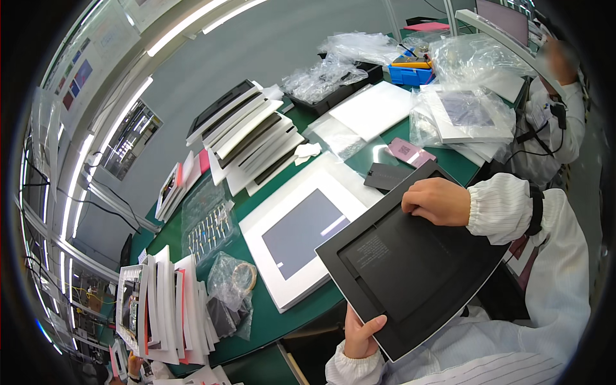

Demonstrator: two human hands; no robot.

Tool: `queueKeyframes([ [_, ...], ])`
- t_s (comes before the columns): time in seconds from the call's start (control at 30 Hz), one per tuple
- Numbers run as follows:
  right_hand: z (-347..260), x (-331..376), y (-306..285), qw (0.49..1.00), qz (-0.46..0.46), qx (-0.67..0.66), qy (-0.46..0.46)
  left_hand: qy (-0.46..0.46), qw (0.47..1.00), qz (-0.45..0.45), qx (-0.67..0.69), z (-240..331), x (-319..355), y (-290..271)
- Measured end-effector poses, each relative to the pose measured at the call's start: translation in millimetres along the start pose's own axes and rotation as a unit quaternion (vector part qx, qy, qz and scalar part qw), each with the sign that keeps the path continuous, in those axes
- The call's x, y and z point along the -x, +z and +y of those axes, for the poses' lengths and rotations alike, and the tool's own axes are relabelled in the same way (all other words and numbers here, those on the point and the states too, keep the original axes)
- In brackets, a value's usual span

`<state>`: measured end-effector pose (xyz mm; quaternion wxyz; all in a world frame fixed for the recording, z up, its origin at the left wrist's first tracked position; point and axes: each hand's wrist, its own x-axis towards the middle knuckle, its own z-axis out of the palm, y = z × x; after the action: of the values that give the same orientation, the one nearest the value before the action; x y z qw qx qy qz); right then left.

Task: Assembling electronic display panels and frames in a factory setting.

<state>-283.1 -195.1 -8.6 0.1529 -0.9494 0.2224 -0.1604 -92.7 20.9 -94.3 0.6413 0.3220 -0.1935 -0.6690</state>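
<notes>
A black rectangular back panel (410, 276) with a recessed middle and a pale outer edge is tilted in front of me, over the table's near edge. My left hand (362, 333) grips its lower left corner, with the thumb on the black face and the other fingers partly hidden behind the edge. Against the upper part of the same face, my right hand (439, 200) is closed with curled fingers; whatever they may pinch is hidden. Just beyond the panel, a white-framed display (266, 247) with a grey screen lies flat on white sheeting.
Stacked panels and foam sheets (256, 141) stand behind; more lean at left (167, 314). Nearby are a clear tray of small parts (208, 224) and a bagged tape roll (244, 277). A pink card (410, 153), blue bin (410, 76) and bagged frame (439, 112) lie farther back. Another person (558, 122) is at right.
</notes>
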Motion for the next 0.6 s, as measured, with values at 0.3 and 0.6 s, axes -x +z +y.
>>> queueKeyframes([
  [0.3,-7,53,34,0.994,-0.081,0.060,-0.051,-0.071,0.996,0.008,-0.052,-25,29,-27],
  [0.6,-31,65,62,0.993,-0.075,0.011,-0.087,-0.106,0.988,0.051,-0.102,-33,71,-60],
])
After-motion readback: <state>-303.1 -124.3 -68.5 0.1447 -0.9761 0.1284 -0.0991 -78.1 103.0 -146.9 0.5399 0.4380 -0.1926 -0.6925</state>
